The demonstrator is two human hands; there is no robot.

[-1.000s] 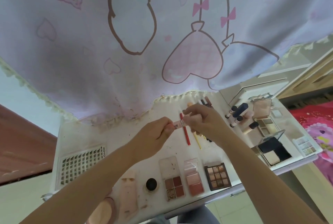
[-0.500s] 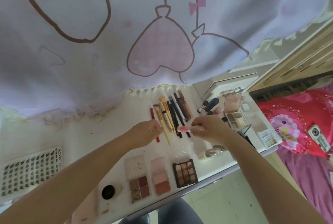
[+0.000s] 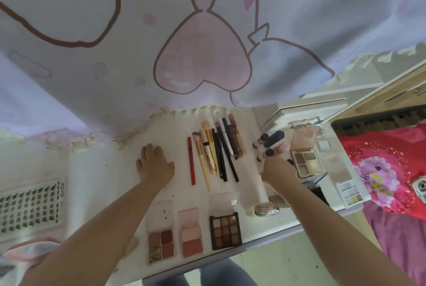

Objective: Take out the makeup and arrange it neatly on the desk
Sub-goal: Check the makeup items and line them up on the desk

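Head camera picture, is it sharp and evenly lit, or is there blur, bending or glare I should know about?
Head view: soft daylight, no hard shadows or glare on the white desk. Wide-angle bending curves the desk edge and the curtain. The left hand and the red pencil look fairly sharp; the right hand is slightly smeared, so what it holds is unclear.

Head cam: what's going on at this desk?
A person is laying makeup out on a white desk. The left hand rests flat on the desk, holding nothing. The right hand reaches among the small tubes; its grip is hidden. Pencils and brushes lie in a row, three palettes along the front edge.
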